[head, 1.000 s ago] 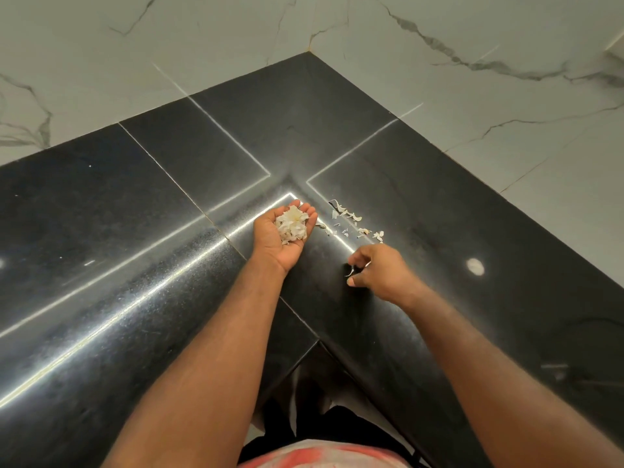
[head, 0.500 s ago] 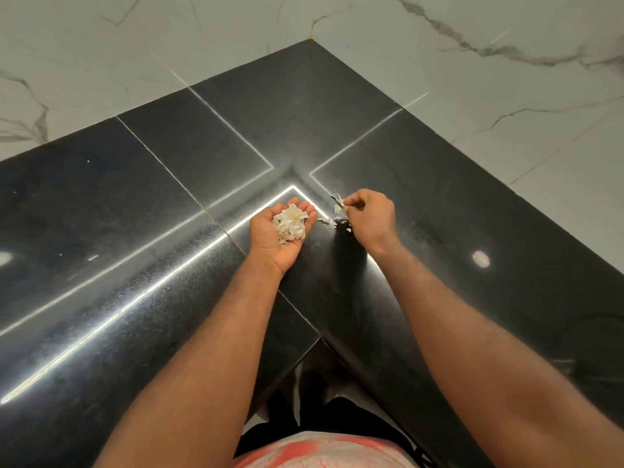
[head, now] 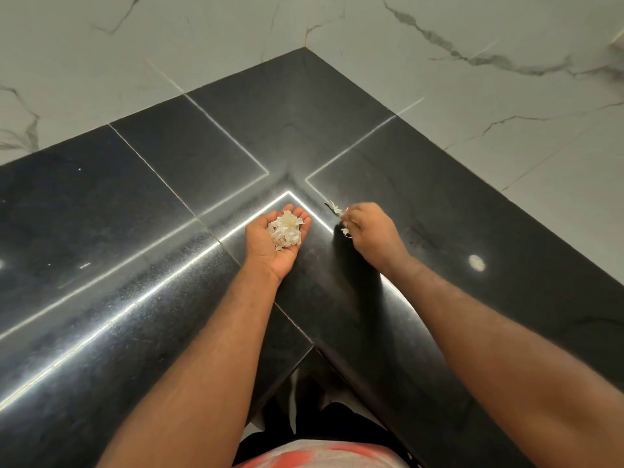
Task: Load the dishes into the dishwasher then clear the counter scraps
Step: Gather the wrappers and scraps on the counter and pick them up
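Note:
My left hand (head: 273,244) lies palm up on the black counter (head: 169,251), cupped under a small pile of pale, papery scraps (head: 285,229). Just to its right, my right hand (head: 371,228) is curled over the counter and pinches a few scraps (head: 345,231) between its fingertips. One loose scrap (head: 332,207) still lies on the counter just beyond the right hand's fingers. The scraps under that hand are hidden.
The counter is an L-shaped black stone corner with marble-look walls (head: 472,79) behind on both sides. A bright light reflection (head: 476,262) shows on the right slab. The counter's inner edge (head: 314,346) meets near my body.
My right hand moved up from nearer me to the line of scraps and closed its fingers on them; most loose scraps on the counter are gone from sight. The left hand stayed put.

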